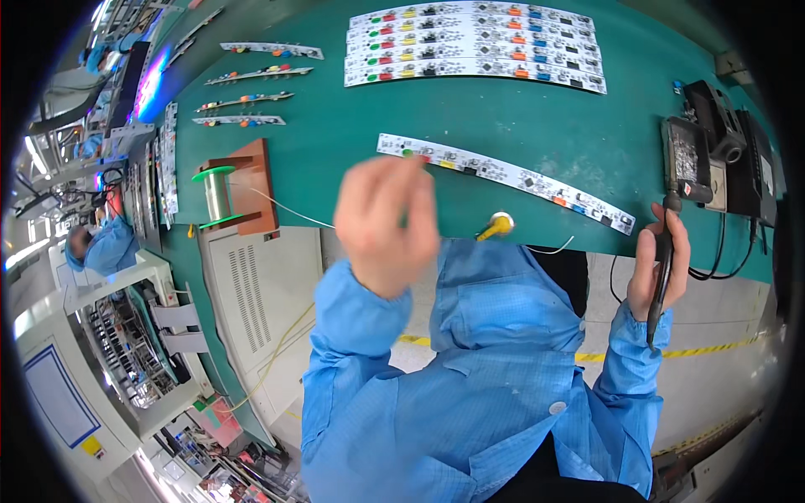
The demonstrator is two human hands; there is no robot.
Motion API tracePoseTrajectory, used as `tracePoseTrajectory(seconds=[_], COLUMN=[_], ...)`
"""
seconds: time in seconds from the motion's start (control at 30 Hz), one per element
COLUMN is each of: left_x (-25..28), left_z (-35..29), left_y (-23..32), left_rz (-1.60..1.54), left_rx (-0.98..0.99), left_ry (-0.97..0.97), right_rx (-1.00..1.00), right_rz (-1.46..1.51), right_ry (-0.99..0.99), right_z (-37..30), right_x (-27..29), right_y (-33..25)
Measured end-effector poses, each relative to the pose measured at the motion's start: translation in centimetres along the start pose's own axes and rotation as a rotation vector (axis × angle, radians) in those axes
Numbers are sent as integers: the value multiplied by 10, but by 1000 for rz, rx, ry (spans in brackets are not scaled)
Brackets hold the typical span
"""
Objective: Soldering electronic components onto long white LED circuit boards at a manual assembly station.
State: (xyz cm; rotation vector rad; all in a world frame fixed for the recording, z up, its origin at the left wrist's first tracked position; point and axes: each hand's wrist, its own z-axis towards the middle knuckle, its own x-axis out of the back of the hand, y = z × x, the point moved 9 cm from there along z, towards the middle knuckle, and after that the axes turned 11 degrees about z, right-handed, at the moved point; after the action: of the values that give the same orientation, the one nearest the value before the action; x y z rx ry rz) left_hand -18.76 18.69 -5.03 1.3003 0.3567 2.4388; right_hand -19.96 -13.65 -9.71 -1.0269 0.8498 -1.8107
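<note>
A long white circuit board [511, 174] lies at a slant on the green bench, with green, red, yellow, orange and blue parts along it. Over its left end is my left hand [386, 222], slightly blurred, thumb and fingers drawn together; whatever they pinch is hidden. My right hand [658, 264], beyond the board's right end, grips a black soldering iron [662, 272]. The iron's upper end reaches the dark tray [688, 155] of the stand. From a solder wire spool [218, 199] on a brown holder [251, 189], a thin pale wire runs toward my left hand and passes out of sight.
Several similar boards [474, 46] lie in a stack of rows at the back. More boards [260, 74] stand edge-on at the far left. A black soldering station [750, 159] sits right. A yellow-and-white round piece [501, 224] rests at the front edge. A person [105, 247] works far left.
</note>
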Motion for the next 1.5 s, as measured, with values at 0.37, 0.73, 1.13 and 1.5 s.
tracePoseTrajectory(seconds=[0.37,0.73,1.13,1.5], left_x=[-30,-49,-13,-5], left_z=[-1,-25,0,15], left_y=[-74,-57,10,34], left_rz=[89,-407,-1224,-1212], left_rx=[281,560,458,430], left_ry=[-259,-519,-510,-630], right_rx=[13,189,287,272], right_rz=[-71,-188,220,326], right_ry=[-122,-27,-270,-580], right_z=[0,17,27,45], right_x=[-19,-23,-67,-79], right_y=[-1,-36,-92,-118])
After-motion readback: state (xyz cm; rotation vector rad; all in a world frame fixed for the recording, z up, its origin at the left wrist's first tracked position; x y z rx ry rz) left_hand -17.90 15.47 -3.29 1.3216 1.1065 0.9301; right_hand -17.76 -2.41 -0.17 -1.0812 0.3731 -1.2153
